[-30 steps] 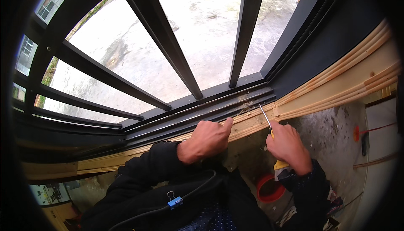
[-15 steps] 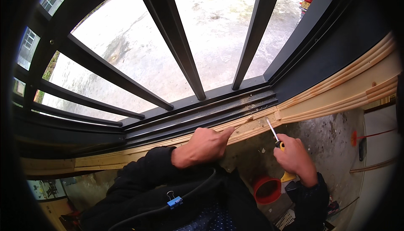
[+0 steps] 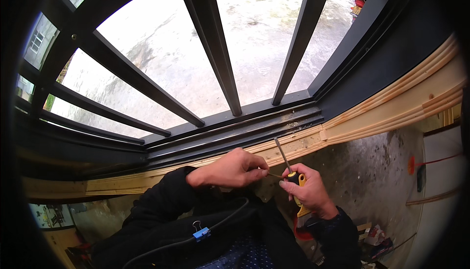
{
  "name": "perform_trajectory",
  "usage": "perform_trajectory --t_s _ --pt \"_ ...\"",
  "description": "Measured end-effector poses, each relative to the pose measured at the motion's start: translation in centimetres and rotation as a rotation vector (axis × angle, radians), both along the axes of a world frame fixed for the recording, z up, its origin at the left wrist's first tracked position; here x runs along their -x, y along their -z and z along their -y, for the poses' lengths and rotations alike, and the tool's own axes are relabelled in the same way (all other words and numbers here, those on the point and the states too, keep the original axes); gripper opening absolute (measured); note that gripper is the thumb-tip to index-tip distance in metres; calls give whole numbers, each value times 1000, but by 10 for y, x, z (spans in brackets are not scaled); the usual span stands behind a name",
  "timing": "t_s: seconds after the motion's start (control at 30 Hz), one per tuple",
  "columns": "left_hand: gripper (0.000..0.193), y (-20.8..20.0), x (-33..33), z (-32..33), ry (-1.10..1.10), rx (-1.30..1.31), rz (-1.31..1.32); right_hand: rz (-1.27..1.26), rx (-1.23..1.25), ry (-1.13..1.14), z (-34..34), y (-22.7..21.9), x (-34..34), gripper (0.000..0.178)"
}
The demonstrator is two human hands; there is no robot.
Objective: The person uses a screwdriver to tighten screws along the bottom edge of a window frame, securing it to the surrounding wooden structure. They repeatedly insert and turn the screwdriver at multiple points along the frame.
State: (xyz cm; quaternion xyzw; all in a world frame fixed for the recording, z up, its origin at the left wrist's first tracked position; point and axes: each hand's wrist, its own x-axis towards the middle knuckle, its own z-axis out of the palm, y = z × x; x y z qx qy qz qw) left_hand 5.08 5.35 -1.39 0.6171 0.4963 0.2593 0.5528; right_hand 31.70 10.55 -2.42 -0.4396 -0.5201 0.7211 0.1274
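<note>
My left hand is closed in a pinch on a thin brown sliver, just in front of the wooden trim. Its far end reaches the fingertips of my right hand. That hand is wrapped round a screwdriver with a black and yellow handle, its metal shaft pointing up and away over the trim. A yellow piece with a loop also shows in the right hand; its kind is unclear. Beyond the hands runs the light wooden sill trim, with crumbs and a rough patch near its corner joint.
Dark window bars and a metal sliding track lie beyond the trim, debris in the track's right end. A red bucket stands below, partly behind my right arm. A blue binder clip grips a cable on my clothing.
My right hand has moved left with the screwdriver, close to my left hand. The sliver has come off the trim and now points at the right fingertips. The bucket is more covered.
</note>
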Motion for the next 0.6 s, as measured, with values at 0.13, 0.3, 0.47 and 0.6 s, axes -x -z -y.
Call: perform_trajectory --t_s 0.13,0.3,0.47,0.6 --pt "26 -4 1 -1 -109 201 141 -115 185 34 7 7 8 16" --pt "27 0 -16 2 -386 222 380 -229 270 172 16 9 22 16" --pt "28 3 -31 13 -434 164 484 -245 241 203 21 6 39 15" --pt "28 5 -22 18 -414 139 373 -243 235 234 25 5 48 17"
